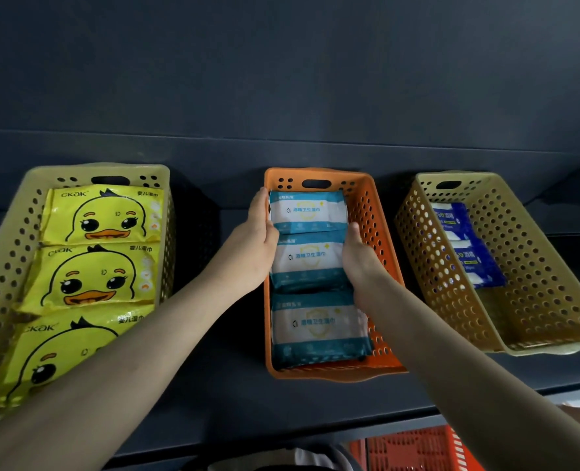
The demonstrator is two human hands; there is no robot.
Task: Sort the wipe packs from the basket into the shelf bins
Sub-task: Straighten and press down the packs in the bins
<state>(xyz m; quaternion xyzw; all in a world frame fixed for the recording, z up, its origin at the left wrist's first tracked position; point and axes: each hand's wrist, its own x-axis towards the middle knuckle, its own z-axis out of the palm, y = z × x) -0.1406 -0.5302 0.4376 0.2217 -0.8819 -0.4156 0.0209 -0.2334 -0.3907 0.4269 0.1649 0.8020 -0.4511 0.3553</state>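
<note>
Between left hand (255, 244) and right hand (361, 258) lie packs (307, 256).

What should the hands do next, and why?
Probably draw both hands back toward the red basket: the left hand and right hand just press the sides of the white packs, which already lie in a row in the orange bin.
</note>
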